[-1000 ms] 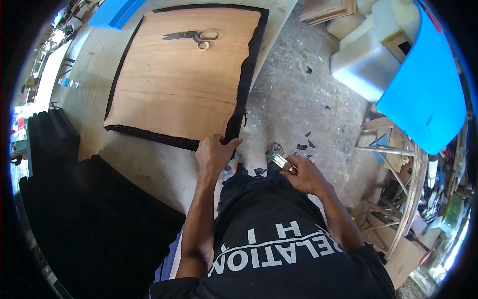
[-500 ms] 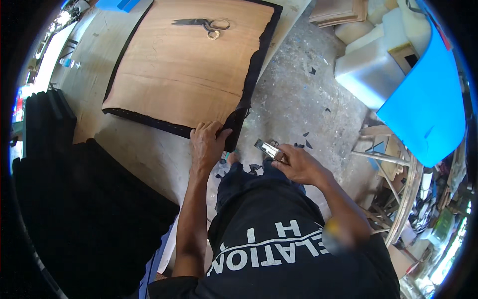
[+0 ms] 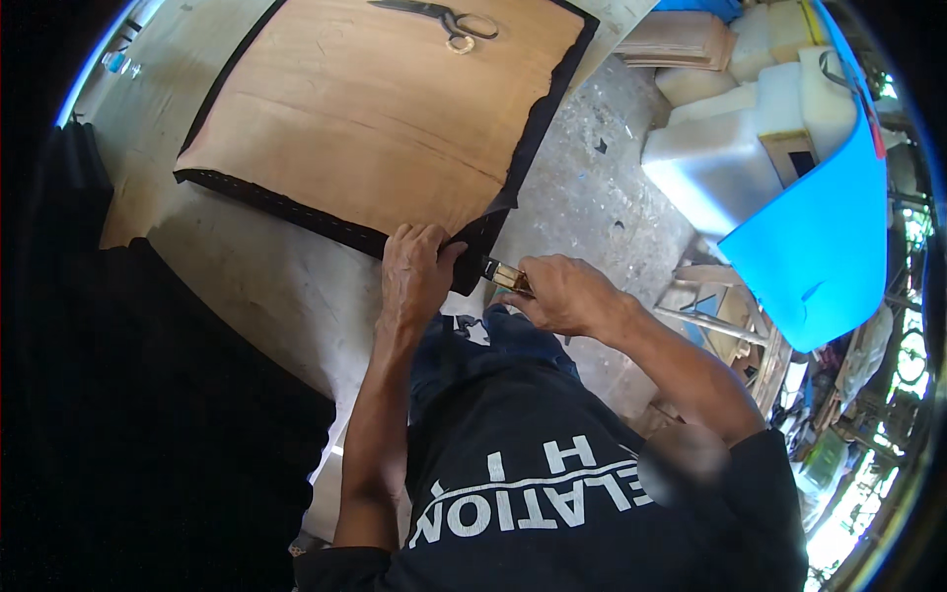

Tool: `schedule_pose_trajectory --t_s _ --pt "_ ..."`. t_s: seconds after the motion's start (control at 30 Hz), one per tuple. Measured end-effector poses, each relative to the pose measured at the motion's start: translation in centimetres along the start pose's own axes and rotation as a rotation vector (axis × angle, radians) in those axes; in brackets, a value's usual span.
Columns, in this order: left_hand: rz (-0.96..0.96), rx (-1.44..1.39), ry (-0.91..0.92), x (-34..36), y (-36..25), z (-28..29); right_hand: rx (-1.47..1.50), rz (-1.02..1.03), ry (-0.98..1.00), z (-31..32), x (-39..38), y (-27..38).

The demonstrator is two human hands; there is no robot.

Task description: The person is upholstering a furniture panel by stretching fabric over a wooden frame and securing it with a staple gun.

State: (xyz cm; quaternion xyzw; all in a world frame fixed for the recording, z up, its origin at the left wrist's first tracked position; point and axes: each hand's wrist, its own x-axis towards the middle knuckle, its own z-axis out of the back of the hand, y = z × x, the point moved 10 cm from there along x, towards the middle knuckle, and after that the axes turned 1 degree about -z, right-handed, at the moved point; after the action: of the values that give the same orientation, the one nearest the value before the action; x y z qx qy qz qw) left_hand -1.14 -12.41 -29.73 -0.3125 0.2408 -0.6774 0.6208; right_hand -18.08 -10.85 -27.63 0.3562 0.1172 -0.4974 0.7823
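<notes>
A wooden board (image 3: 345, 128) lies on the table with black fabric (image 3: 296, 218) folded over its edges. Small staples dot the fabric along the near edge. At the near right corner, my left hand (image 3: 414, 271) pinches the folded fabric, its fingertips over the board's edge. My right hand (image 3: 572, 294) is wrapped round a metal staple gun (image 3: 507, 276), partly covering its body. The tool's nose is right against the fabric corner, just right of my left thumb; whether it touches cannot be made out. A pair of scissors (image 3: 449, 18) rests on the board's far part.
A pile of black fabric (image 3: 158, 395) covers the left side of the table (image 3: 276, 286). Dark scraps lie on the concrete floor (image 3: 602, 187). To the right are pale foam blocks (image 3: 705, 158), a blue sheet (image 3: 819, 247) and a wooden frame (image 3: 710, 321).
My right hand has brought the staple gun leftward and up to the fabric corner. My left hand keeps its hold on the fold. The view has shifted slightly.
</notes>
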Motion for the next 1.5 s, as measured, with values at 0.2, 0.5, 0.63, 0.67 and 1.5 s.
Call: schedule_pose_trajectory --t_s 0.2,0.5,0.63,0.67,1.5 --pt "0.008 0.004 0.012 -0.1 0.5 -0.2 -0.099 -0.011 -0.036 -1.0 1.1 0.2" --pt "0.050 0.010 0.057 0.3 0.6 -0.4 0.059 -0.059 -0.113 -1.4 0.4 -1.8" --pt "0.124 0.069 0.162 0.6 0.1 -0.8 0.306 -0.091 -0.117 -1.6 -3.6 -3.5" --pt "0.153 0.087 0.185 0.8 0.1 -0.9 0.314 -0.133 -0.082 -1.9 -4.3 -4.2" --pt "0.116 0.025 0.048 1.0 0.4 -0.4 -0.053 -0.079 -0.047 1.6 1.7 -0.5"
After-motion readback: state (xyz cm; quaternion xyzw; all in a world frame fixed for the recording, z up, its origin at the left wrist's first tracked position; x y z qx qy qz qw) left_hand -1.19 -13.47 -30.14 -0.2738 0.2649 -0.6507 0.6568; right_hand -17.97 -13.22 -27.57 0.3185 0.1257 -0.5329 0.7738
